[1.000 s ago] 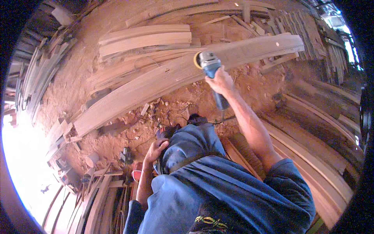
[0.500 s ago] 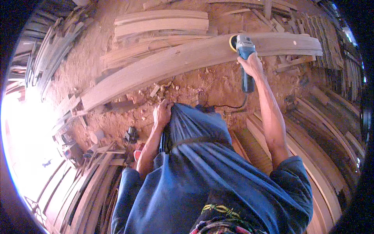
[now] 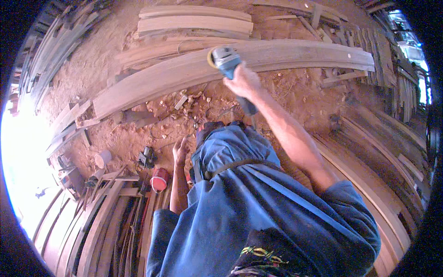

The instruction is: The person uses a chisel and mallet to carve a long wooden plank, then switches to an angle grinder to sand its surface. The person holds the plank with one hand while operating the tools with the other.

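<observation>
My right hand grips a blue angle grinder, its disc resting on a long curved wooden plank that lies across the sawdust-covered ground. My left hand hangs beside my blue clothing, fingers loose and holding nothing. The grinder's dark cable runs down past my wrist toward my legs. My blue shirt and apron fill the lower middle of the view.
Stacked planks lie beyond the curved one. Wood chips litter the ground near it. A red can, a small dark tool and a pale cup sit at the left. Long boards line the right side and lower left.
The grinder in my right hand has moved leftward along the curved plank. My left hand has dropped lower beside my clothing.
</observation>
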Motion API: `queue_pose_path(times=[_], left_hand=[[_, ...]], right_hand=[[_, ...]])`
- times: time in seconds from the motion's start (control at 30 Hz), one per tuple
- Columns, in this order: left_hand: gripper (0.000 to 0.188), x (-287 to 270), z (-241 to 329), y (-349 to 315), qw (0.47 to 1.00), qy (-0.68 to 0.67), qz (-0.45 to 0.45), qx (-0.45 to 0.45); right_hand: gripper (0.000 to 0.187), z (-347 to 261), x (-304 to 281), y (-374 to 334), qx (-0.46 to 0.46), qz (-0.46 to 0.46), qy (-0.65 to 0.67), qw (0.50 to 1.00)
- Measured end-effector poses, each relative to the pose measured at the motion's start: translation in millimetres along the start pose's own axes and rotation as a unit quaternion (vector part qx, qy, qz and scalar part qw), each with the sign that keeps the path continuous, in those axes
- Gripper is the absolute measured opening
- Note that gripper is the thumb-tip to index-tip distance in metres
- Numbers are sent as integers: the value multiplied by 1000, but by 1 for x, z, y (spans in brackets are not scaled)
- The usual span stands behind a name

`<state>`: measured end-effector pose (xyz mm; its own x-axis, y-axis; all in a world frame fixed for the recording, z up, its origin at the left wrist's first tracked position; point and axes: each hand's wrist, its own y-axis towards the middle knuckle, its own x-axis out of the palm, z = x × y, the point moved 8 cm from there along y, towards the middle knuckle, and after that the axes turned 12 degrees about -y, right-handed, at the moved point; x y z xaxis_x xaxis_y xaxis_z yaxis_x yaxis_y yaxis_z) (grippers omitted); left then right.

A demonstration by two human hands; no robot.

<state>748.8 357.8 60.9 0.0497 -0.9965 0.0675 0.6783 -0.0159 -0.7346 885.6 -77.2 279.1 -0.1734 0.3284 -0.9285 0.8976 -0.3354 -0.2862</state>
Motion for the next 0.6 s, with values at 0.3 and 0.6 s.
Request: queue_pose_path(times=[0.3, 0.6], left_hand=[[32, -151, -100, -16, 974, 206, 79, -53], [32, -88, -38, 38, 995, 82, 35, -39]], right_hand=[[85, -192, 35, -11, -126, -54, 13, 990], [66, -88, 6, -6, 4, -32, 35, 999]])
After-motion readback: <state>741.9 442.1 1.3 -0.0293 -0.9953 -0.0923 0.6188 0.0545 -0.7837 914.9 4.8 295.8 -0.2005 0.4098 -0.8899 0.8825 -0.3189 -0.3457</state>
